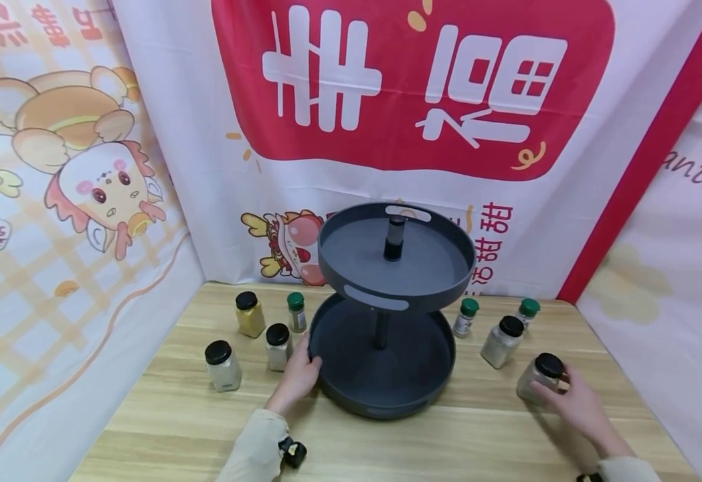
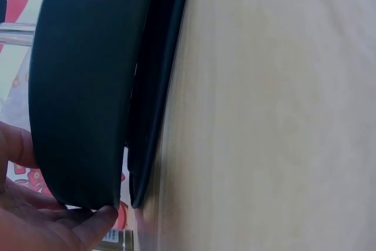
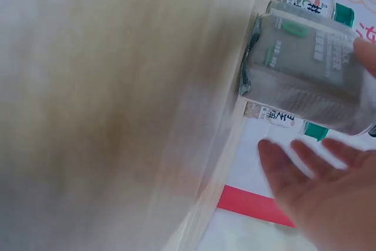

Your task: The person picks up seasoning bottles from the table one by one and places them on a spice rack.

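A dark grey two-tier round tray stands on the table, its lower tier [image 1: 387,375] below the upper tier [image 1: 395,268]. My left hand [image 1: 298,378] grips the lower tier's left edge; in the left wrist view the hand [image 2: 53,216] has thumb and fingers around the dark rim [image 2: 88,98]. On the right, my right hand [image 1: 582,405] is around a square clear jar [image 1: 530,383] with a black lid. Seen from the right wrist, this jar [image 3: 311,69] has the thumb near its upper side, while the other fingers of the hand [image 3: 323,186] are spread apart from it.
Left of the tray stand black-lidded jars [image 1: 250,320] [image 1: 224,371] [image 1: 279,351] and a green-capped bottle [image 1: 297,318]. Right of it are green-capped bottles [image 1: 464,321] [image 1: 528,312] and a black-lidded jar [image 1: 501,345]. Printed cloth [image 1: 176,134] hangs behind the wooden table [image 1: 363,448].
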Demonstrator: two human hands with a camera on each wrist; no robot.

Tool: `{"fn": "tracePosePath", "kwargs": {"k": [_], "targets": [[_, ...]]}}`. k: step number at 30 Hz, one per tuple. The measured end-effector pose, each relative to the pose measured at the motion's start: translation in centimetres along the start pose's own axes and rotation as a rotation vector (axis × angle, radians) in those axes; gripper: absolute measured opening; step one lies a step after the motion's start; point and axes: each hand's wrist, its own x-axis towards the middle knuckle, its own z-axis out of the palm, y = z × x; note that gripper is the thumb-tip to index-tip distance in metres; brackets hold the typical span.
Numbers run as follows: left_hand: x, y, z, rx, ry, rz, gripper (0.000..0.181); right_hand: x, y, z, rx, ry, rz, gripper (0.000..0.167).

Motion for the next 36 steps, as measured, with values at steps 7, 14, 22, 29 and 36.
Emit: {"fn": "tracePosePath", "kwargs": {"k": [7,14,22,29,36], "targets": [[-0.1,0.1,0.1,-0.026,0.008,-0.004,0.062,0.4,-0.2,-0.2,0.022,0.012,-0.068,0.066],[0.1,-0.3,0.3,-0.068,-0.01,-0.008,0.061,0.7,0.1,-0.1,0.014,0.033,-0.058,0.06],[0.2,-0.6,0.4,-0.095,-0.034,-0.019,0.061,1.0,0.2,0.0,0.011,0.022,-0.031,0.064],[0.3,-0.5,0.5,-0.092,-0.022,-0.027,0.061,0.8,-0.5,0.2,-0.006,0.08,-0.074,0.062],[0.2,-0.5,0.5,-0.093,-0.03,-0.033,0.06,0.7,-2.0,0.2,-0.009,0.098,-0.07,0.057]]}}
